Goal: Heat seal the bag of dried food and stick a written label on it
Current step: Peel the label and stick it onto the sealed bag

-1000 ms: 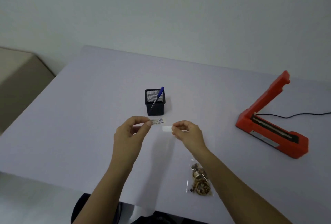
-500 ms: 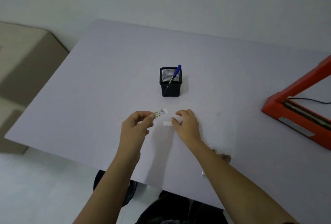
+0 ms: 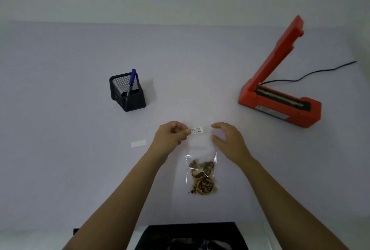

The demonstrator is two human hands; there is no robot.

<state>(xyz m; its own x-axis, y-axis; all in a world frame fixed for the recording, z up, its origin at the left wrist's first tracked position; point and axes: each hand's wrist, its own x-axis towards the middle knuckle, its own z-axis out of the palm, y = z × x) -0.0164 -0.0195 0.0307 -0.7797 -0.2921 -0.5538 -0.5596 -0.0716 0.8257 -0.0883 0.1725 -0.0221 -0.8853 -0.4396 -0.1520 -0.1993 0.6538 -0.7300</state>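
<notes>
Pale lilac table (image 3: 60, 59), carrying all items. Red heat sealer (image 3: 280, 97) at the right, its arm raised steeply and a black cord (image 3: 312, 72) running off to the right edge. Black mesh pen holder (image 3: 128, 93) at the left, holding one blue pen (image 3: 131, 81) that leans against its rim. Clear bag of dried food (image 3: 201, 171) lying flat on the table near the front edge, between the two forearms; its contents sit in the near end, its far end empty and transparent. Left hand (image 3: 170, 138): grip pressed together, thumb and forefinger pinching one end of the written label (image 3: 196, 130), which is held over the far end of the bag. Right hand (image 3: 228, 139): grip spread, fingers curled, just beside the label's free end and holding nothing. White strip (image 3: 138, 143) lying on the table to the left of the left hand.
</notes>
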